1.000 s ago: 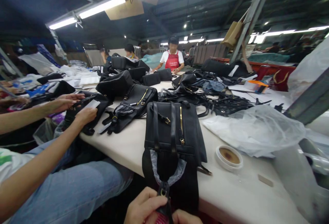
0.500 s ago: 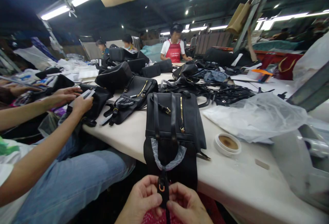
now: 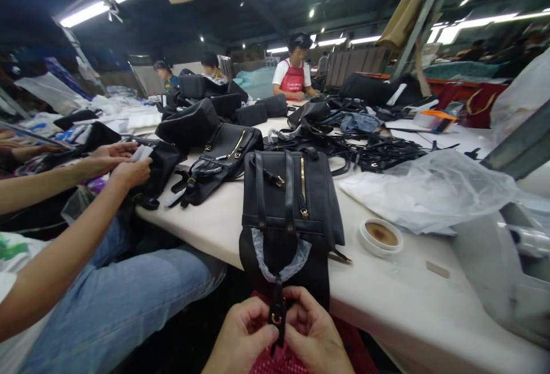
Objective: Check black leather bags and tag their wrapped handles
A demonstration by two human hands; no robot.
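Note:
At the bottom of the view, my left hand [image 3: 243,334] and my right hand [image 3: 311,325] both pinch a black strap [image 3: 277,305] with a small gold buckle. The strap belongs to a black leather backpack [image 3: 289,202] lying on the white table [image 3: 223,231], and its lower part hangs over the table edge. The backpack has a gold zip, and grey mesh wrapping [image 3: 275,256] covers part of its handle. A red mesh fabric [image 3: 279,361] lies under my hands. The buckle's fastening is partly hidden by my fingers.
To the left, a co-worker's hands [image 3: 124,165] work on another black bag with a white tag. More black bags, a tangle of black straps [image 3: 365,153], a plastic sheet [image 3: 429,191] and a round glue tin [image 3: 380,236] lie on the table.
My hands have moved closer together on the strap, and the buckle now sits between my fingers. The view has tilted slightly, and the co-worker's hands have shifted on their bag.

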